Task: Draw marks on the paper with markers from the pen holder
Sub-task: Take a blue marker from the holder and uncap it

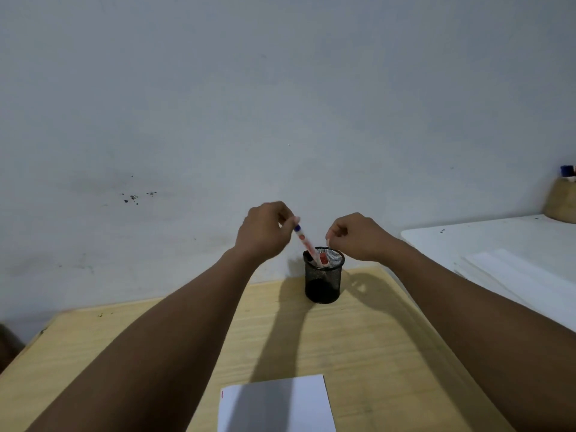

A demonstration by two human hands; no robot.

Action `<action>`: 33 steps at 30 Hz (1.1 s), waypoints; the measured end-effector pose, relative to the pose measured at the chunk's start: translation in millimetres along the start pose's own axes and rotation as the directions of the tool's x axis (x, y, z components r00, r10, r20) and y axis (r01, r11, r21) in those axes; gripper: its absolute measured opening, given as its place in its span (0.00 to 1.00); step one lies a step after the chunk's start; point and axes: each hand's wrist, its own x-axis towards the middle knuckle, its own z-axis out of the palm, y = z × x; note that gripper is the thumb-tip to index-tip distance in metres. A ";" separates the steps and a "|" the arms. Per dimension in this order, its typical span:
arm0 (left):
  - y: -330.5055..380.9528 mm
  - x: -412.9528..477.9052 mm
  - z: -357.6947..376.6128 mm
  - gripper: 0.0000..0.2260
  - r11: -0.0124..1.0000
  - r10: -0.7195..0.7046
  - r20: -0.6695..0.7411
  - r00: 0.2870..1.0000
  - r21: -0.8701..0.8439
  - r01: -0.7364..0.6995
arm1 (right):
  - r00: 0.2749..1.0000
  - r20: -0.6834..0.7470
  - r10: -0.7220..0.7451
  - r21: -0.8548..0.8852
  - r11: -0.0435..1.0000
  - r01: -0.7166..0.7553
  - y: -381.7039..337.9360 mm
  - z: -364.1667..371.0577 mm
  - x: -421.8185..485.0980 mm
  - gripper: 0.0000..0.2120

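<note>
A black mesh pen holder (323,282) stands at the far edge of the wooden table (374,353), by the wall. My left hand (265,232) pinches the top of a white marker with a blue end (307,243); the marker leans, its lower part still inside the holder. A red-capped marker (324,258) and a dark one stand in the holder too. My right hand (355,236) hovers just above the holder's right rim, fingers curled, nothing visible in it. A white sheet of paper (277,406) lies at the near edge, with a small red mark at its left side.
A white table (498,241) adjoins on the right, carrying a stack of white sheets (514,272). A tan container (561,201) with blue-capped items stands at its back right. The grey wall rises directly behind the holder.
</note>
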 end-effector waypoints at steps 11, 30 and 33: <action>-64.2 -75.4 -97.2 0.11 0.573 -0.483 0.206 0.851 -0.661 0.485 | 0.964 0.205 -0.172 0.403 0.912 0.077 -102.6 44.6 -29.1 0.12; -137.4 -175.9 -86.3 0.11 0.273 -0.610 0.302 0.733 -0.788 0.552 | 0.917 0.384 -0.110 0.839 0.456 -0.296 -99.7 135.7 -63.7 0.04; -160.0 -193.4 -91.6 0.13 0.646 -0.581 0.186 0.793 -0.487 0.587 | 0.909 0.406 -0.092 0.831 0.450 -0.325 -90.9 117.5 -64.5 0.08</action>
